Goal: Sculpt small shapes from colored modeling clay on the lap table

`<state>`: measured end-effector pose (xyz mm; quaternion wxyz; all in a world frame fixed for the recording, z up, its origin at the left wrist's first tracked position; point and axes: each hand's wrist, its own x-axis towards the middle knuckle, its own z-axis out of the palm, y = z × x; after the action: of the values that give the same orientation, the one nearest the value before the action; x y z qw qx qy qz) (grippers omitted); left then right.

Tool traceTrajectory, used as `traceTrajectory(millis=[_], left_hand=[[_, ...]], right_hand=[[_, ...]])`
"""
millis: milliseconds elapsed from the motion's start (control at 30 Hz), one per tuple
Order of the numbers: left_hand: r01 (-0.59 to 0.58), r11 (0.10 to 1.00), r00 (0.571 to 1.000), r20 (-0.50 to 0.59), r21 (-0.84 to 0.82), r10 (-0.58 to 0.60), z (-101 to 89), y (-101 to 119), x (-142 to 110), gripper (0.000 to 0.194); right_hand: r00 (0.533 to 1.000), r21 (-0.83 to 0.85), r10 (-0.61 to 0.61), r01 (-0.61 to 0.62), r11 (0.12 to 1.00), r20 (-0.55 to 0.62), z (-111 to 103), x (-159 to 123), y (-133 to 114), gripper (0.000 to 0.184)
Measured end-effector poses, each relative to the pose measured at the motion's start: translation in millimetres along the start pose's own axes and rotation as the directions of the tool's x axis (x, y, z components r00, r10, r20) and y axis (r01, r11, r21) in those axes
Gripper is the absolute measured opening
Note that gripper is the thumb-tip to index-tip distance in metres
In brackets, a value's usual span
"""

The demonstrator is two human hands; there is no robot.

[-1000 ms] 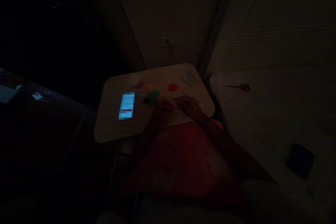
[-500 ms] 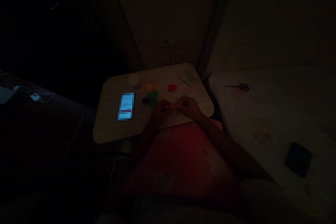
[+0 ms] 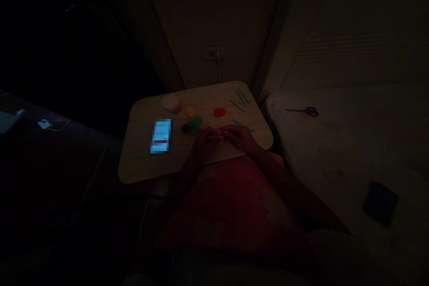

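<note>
The room is very dark. My left hand (image 3: 204,142) and my right hand (image 3: 240,136) rest close together on a small wooden table (image 3: 144,161), fingers curled around a small pinkish piece (image 3: 219,133) held between them. Just beyond my left hand lie a green lump (image 3: 196,121) and a dark purple lump (image 3: 186,128). An orange lump (image 3: 190,111) and a red lump (image 3: 220,111) sit farther back. A lit phone (image 3: 161,136) lies to the left of my hands.
Thin blue-green sticks (image 3: 240,99) lie at the table's back right, a small round tub (image 3: 171,103) at the back. A red cushion (image 3: 231,205) covers my lap. Scissors (image 3: 305,110) and a dark flat object (image 3: 380,203) lie on the bed to the right.
My hands have drawn slightly closer together over the pinkish piece. The view brightened a little after a dimmer moment. Nothing else on the table moved.
</note>
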<state>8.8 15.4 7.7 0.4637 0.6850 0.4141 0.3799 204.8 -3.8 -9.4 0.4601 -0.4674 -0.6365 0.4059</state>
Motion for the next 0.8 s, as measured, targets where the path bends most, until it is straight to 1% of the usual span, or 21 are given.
traceTrajectory(millis=[67, 133, 300, 433, 533, 633, 800], left_hand=[[-0.001, 1.000, 1.000, 0.003, -0.013, 0.002, 0.1, 0.6, 0.0, 0.030], [-0.001, 1.000, 1.000, 0.006, -0.013, 0.001, 0.2, 0.9, 0.3, 0.032], [0.007, 1.000, 1.000, -0.001, 0.007, -0.007, 0.0, 0.0, 0.9, 0.033], [0.005, 1.000, 1.000, 0.000, 0.019, -0.005, -0.1, -1.7, 0.8, 0.031], [0.013, 1.000, 1.000, 0.002, 0.015, -0.013, 0.1, -2.7, 0.4, 0.030], [0.005, 1.000, 1.000, -0.007, -0.002, -0.005, -0.1, -3.3, -0.2, 0.029], [-0.014, 1.000, 1.000, -0.004, -0.014, 0.014, -0.5, -3.9, 0.1, 0.029]], right_hand=[[1.000, -0.012, 0.016, -0.015, 1.000, 0.018, -0.4, -1.1, -1.5, 0.026], [1.000, -0.036, 0.026, -0.025, 0.999, 0.012, -0.8, -2.1, -3.4, 0.023], [0.998, -0.090, 0.035, -0.040, 0.995, -0.050, -0.7, -3.2, -8.4, 0.033], [0.999, -0.073, 0.028, -0.031, 0.997, -0.037, 0.0, -1.9, -6.2, 0.035], [0.999, -0.052, -0.003, 0.000, 0.999, -0.048, 0.1, -0.4, -0.5, 0.033], [0.996, -0.071, -0.057, 0.052, 0.996, -0.070, -0.8, 0.1, 2.6, 0.032], [0.996, -0.124, -0.082, 0.079, 0.989, -0.022, -2.6, -1.2, -1.4, 0.021]])
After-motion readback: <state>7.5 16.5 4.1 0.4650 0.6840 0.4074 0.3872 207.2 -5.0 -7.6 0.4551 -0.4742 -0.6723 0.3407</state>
